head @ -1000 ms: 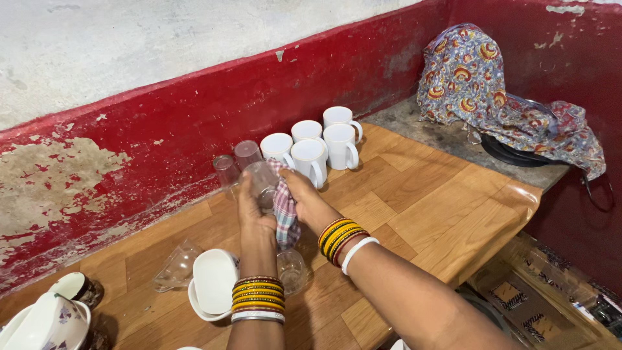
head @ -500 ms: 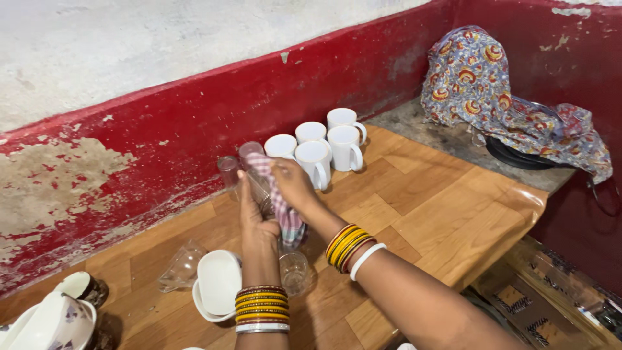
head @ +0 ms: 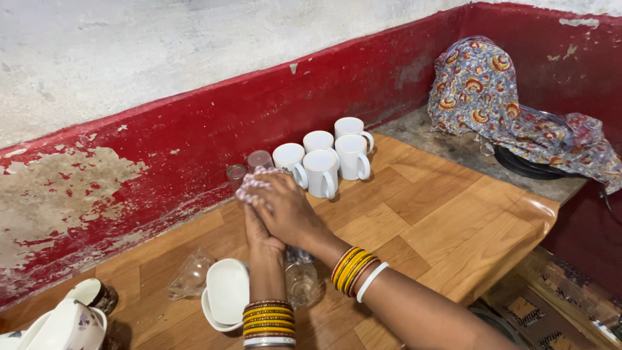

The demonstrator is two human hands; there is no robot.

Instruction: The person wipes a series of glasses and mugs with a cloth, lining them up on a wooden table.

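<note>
Left hand: the left hand [head: 260, 228] is closed round a clear drinking glass, which is almost wholly hidden between both hands, above the wood-patterned bench [head: 427, 214].
Right hand: the right hand [head: 288, 209] is cupped over the glass and presses a bunched pink-and-white checked cloth [head: 254, 184] against it, the fingers closed on the cloth.
Position of work: held in the air just in front of two small upright clear tumblers [head: 249, 166] by the red-painted wall skirting [head: 194, 129].
Technique, in my judgement: support the glass firmly from below, turn it against the cloth rather than squeezing, and keep clear of the five white ceramic mugs [head: 322, 162] just beside.
Risk: thin glass may slip or crack under pressure.
Nearby ware: white oval dish [head: 227, 290]; clear glass lying tipped [head: 190, 275]; another clear glass [head: 302, 282] under the forearms.
Packages and labels: flat cartons in brown and black with dark printed panels [head: 551, 298] lie below the bench edge, lower right; print too small to tell.
Other: patterned blue-and-orange fabric [head: 499, 104] draped in the corner.
</note>
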